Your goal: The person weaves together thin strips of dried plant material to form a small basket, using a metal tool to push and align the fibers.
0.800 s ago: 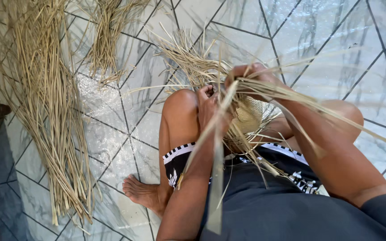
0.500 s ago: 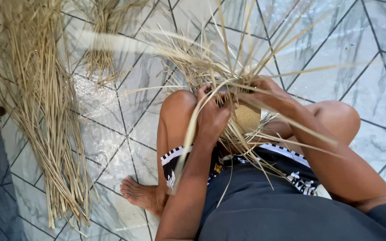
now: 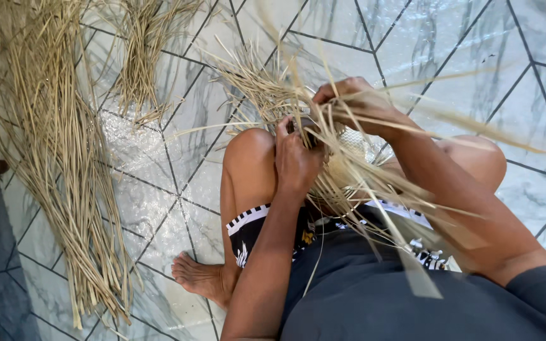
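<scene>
Above the lap, the left hand (image 3: 295, 161) and right hand (image 3: 355, 104) both pinch strands of the half-woven straw piece (image 3: 342, 170), loose straw bundles (image 3: 58, 158) lying well apart on the tiled floor (image 3: 462, 57).

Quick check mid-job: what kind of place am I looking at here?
Probably a home or small craft workspace, with the work done on the floor: marbled floor tiles, bundles of dried straw laid out, and a half-woven straw piece in both hands.
</scene>
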